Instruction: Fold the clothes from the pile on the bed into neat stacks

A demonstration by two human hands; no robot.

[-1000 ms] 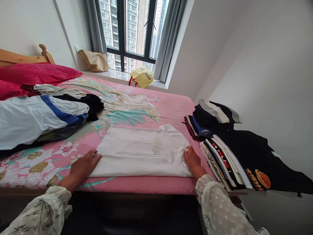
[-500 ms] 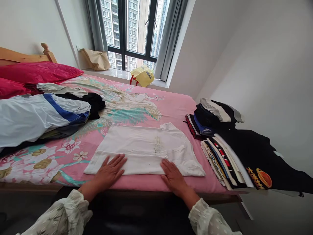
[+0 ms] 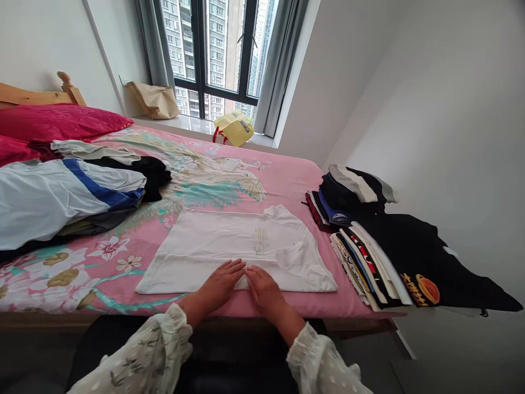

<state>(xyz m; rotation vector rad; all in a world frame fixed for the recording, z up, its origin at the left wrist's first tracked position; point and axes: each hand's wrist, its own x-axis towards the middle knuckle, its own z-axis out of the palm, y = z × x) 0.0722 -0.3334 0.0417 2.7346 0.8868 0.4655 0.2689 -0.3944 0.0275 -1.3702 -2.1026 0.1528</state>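
Note:
A white T-shirt (image 3: 221, 232) with faint printed lettering lies on the pink bed, its near side folded over in a long strip and its neck end toward the right. My left hand (image 3: 223, 279) rests flat on the folded strip near its middle, fingers stretched out. Right beside it, my right hand (image 3: 262, 284) lies palm down on the same strip, fingers extended. The fingertips of both hands almost meet; whether they touch I cannot tell. Neither hand grips the fabric.
Loose clothes (image 3: 82, 191) are heaped at the left, before red pillows (image 3: 61, 120). To the right stand a row of folded shirts (image 3: 369, 262), a pile of folded garments (image 3: 348, 191) and a spread black garment (image 3: 430, 262). A yellow bag (image 3: 235, 127) and a brown paper bag (image 3: 156, 101) sit by the window.
My two hands have slid inward along the folded strip, from apart to side by side at its middle. The view has shifted slightly, while the shirt keeps its shape.

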